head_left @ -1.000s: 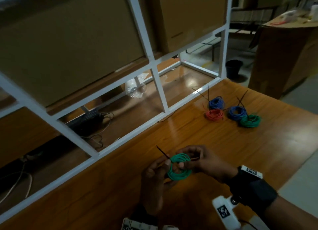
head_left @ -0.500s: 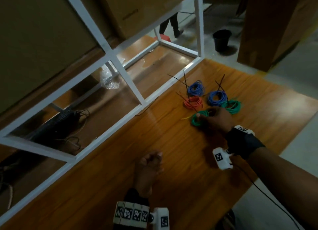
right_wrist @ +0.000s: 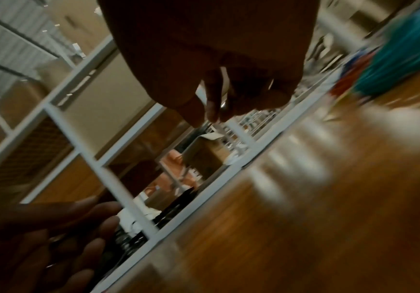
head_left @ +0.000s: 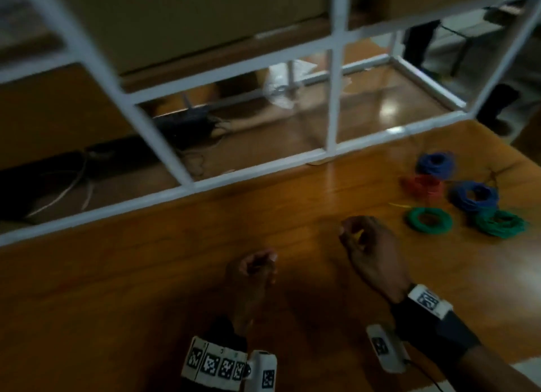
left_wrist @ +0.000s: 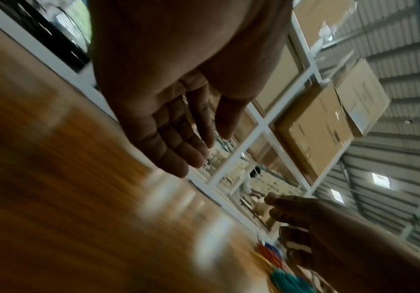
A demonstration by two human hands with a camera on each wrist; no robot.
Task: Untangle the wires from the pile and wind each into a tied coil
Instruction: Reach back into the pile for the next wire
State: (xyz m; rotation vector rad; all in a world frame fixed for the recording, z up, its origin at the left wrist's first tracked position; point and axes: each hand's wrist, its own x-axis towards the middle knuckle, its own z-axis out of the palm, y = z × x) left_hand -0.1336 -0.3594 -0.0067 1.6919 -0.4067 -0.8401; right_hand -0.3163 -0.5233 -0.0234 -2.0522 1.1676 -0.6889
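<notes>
Wooden table (head_left: 175,289) lies bare under both hands: the left hand (head_left: 254,274) and right hand (head_left: 371,251) hover loosely curled, holding nothing. Beyond the right hand lie five wound coils (head_left: 429,220); no tangled pile shows, so the work looks nearly finished.

Five wound wire coils lie flat in a loose cluster at the right of the wooden tabletop (head_left: 205,274), each a small ring with an open centre. The far blue coil (head_left: 436,164) sits nearest the white frame, with the red coil (head_left: 423,186) just in front of it and touching or nearly so; the near blue coil (head_left: 474,198) lies to the right of the red one. The left green coil (head_left: 429,220) lies closest to the viewer's side of the group, apart from the others, while the right green coil (head_left: 500,223) sits against the near blue coil's front edge; motion blur hides any ties.
</notes>
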